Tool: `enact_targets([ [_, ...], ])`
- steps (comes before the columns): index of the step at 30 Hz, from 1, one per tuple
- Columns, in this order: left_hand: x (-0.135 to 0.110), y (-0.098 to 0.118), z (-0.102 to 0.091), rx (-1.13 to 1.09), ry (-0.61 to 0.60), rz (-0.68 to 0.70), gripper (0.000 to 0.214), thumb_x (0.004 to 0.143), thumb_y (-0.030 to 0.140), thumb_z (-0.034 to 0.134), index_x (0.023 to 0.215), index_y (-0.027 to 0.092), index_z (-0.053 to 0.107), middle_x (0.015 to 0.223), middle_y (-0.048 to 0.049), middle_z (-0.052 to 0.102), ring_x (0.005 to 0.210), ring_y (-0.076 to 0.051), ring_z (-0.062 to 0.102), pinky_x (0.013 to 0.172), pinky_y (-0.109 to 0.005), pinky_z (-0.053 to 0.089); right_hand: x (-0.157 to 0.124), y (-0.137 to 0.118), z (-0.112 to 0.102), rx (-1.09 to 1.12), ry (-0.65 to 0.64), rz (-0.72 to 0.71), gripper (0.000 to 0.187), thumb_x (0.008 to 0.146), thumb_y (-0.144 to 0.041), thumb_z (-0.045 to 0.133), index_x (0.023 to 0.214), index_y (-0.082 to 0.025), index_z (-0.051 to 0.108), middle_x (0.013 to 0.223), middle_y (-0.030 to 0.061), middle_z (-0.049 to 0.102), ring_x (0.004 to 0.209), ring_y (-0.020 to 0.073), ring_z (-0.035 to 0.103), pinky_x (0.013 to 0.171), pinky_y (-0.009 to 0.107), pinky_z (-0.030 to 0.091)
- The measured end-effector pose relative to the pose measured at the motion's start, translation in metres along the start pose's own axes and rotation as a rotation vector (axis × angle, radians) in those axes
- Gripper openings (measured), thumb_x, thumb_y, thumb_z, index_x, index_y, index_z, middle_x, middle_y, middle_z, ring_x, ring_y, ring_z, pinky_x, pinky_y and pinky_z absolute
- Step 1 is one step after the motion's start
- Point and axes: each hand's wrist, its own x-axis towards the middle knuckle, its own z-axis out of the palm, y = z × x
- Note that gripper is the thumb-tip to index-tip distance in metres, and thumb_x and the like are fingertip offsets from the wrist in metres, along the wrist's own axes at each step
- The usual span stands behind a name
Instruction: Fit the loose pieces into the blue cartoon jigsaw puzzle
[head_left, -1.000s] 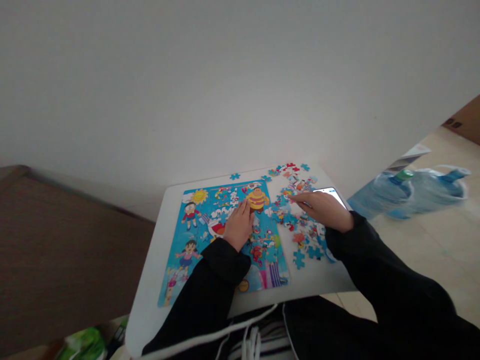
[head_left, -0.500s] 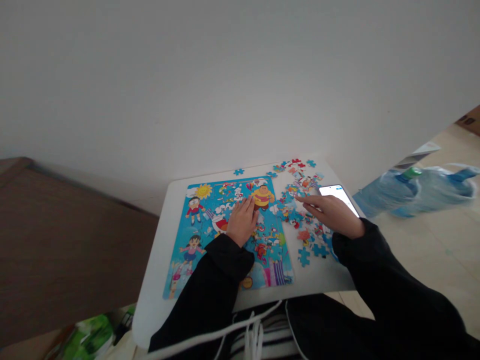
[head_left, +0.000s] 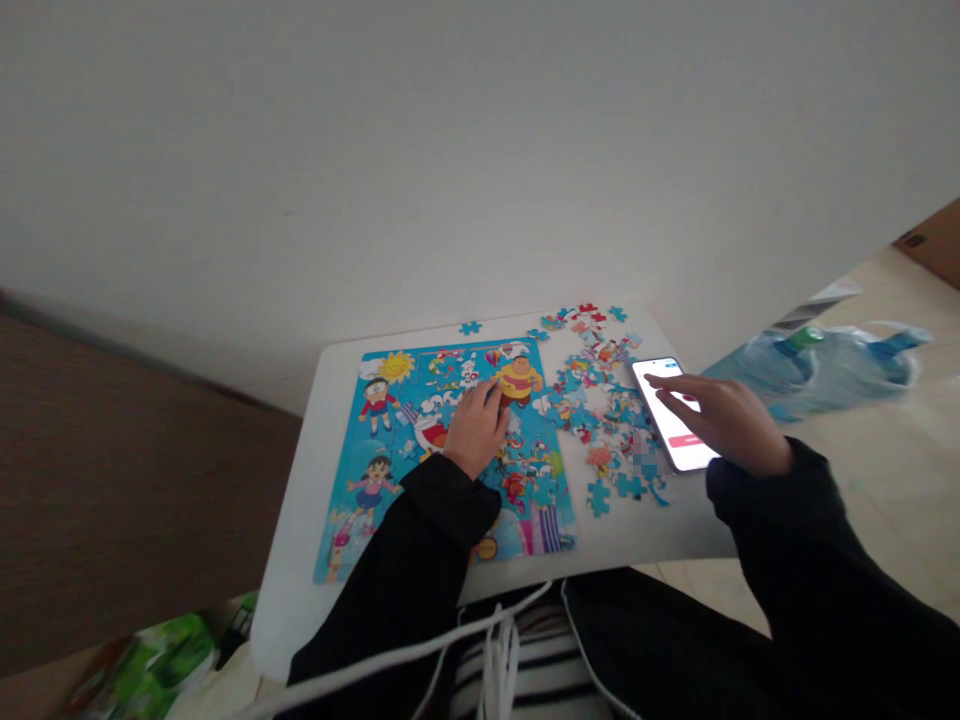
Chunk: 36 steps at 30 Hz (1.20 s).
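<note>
L hand (head_left: pixel 476 432) is down on the jigsaw (head_left: pixel 442 455), fingers bunched narrow near the yellow-shirted cartoon figure; can't tell if there's a piece under them. R hand (head_left: pixel 724 420) is empty, fingers loosely spread, hovering over/at the phone (head_left: pixel 667 425), which lies on the table just R of the loose pieces (head_left: pixel 600 425). Can't tell if the fingertips (head_left: pixel 651 380) touch the screen. Jigsaw is a blue cartoon pic, mostly together, flat on the white table (head_left: pixel 296 570), w/ gaps around the L hand and lower middle. Loose pieces are heaped btw jigsaw and phone, a few blue ones stray toward the far edge; one patch by the phone is pixelated. Black sleeves (head_left: pixel 442 520) cover both forearms. White cord (head_left: pixel 390 655) hangs across the near edge, over a striped top (head_left: pixel 540 670). Water bottles (head_left: pixel 832 370) in plastic sit on the floor to the R, brown surface (head_left: pixel 112 480) to the L, wall (head_left: pixel 450 150) behind.
</note>
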Motion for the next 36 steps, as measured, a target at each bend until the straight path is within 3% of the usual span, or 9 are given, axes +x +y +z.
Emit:
enact_targets([
  [9, 0.0, 0.001, -0.001, -0.012, 0.02, -0.002, 0.039, 0.091, 0.027, 0.033, 0.121, 0.007, 0.048, 0.122, -0.0164, 0.05, 0.118, -0.025, 0.045, 0.102, -0.039, 0.037, -0.018, -0.05, 0.04, 0.167, -0.151, -0.209, 0.032, 0.088, -0.027, 0.042, 0.112, -0.021, 0.062, 0.116, 0.007, 0.062, 0.106, 0.0204, 0.059, 0.088, 0.037, 0.05],
  [13, -0.004, 0.002, -0.019, 0.011, 0.074, -0.024, 0.038, 0.091, 0.028, 0.032, 0.122, 0.012, 0.048, 0.123, -0.0141, 0.051, 0.119, -0.024, 0.044, 0.102, -0.04, 0.037, -0.024, -0.056, 0.041, 0.216, -0.129, -0.212, 0.032, 0.089, -0.029, 0.041, 0.112, -0.021, 0.062, 0.115, 0.0074, 0.063, 0.107, 0.0204, 0.058, 0.091, 0.038, 0.049],
  [17, -0.026, -0.006, -0.046, 0.081, 0.059, -0.106, 0.04, 0.091, 0.031, 0.034, 0.121, 0.008, 0.05, 0.122, -0.0157, 0.053, 0.116, -0.025, 0.047, 0.101, -0.039, 0.038, -0.019, -0.063, 0.034, 0.236, -0.137, -0.254, 0.034, 0.09, -0.03, 0.04, 0.113, -0.02, 0.061, 0.114, 0.0068, 0.064, 0.106, 0.0202, 0.059, 0.09, 0.036, 0.05],
  [21, -0.067, -0.014, -0.059, 0.135, -0.036, -0.14, 0.04, 0.091, 0.036, 0.038, 0.119, 0.011, 0.053, 0.124, -0.014, 0.054, 0.118, -0.026, 0.047, 0.1, -0.041, 0.039, 0.003, -0.081, 0.021, 0.215, -0.187, -0.345, 0.035, 0.09, -0.029, 0.039, 0.116, -0.02, 0.06, 0.113, 0.0057, 0.064, 0.103, 0.0199, 0.06, 0.087, 0.035, 0.05],
  [26, -0.111, -0.01, -0.052, 0.066, -0.175, -0.093, 0.046, 0.088, 0.038, 0.047, 0.128, 0.017, 0.045, 0.134, -0.0124, 0.046, 0.127, -0.028, 0.039, 0.1, -0.044, 0.039, 0.06, -0.118, 0.014, 0.131, -0.233, -0.443, 0.034, 0.089, -0.029, 0.041, 0.117, -0.024, 0.06, 0.115, 0.0027, 0.064, 0.102, 0.0205, 0.06, 0.084, 0.033, 0.048],
  [31, -0.128, 0.001, -0.048, 0.027, -0.208, -0.08, 0.052, 0.086, 0.038, 0.051, 0.133, 0.018, 0.039, 0.141, -0.0134, 0.036, 0.132, -0.028, 0.029, 0.102, -0.046, 0.037, 0.116, -0.154, 0.041, 0.011, -0.318, -0.518, 0.036, 0.089, -0.025, 0.04, 0.119, -0.017, 0.058, 0.118, 0.0066, 0.062, 0.108, 0.0195, 0.056, 0.088, 0.029, 0.044],
  [36, -0.133, 0.001, -0.054, 0.015, -0.201, -0.092, 0.054, 0.086, 0.037, 0.051, 0.134, 0.017, 0.037, 0.142, -0.0146, 0.036, 0.132, -0.028, 0.03, 0.103, -0.046, 0.035, 0.125, -0.169, 0.065, -0.033, -0.352, -0.597, 0.035, 0.087, -0.019, 0.042, 0.118, -0.018, 0.058, 0.124, 0.0078, 0.058, 0.111, 0.0209, 0.054, 0.086, 0.031, 0.045],
])
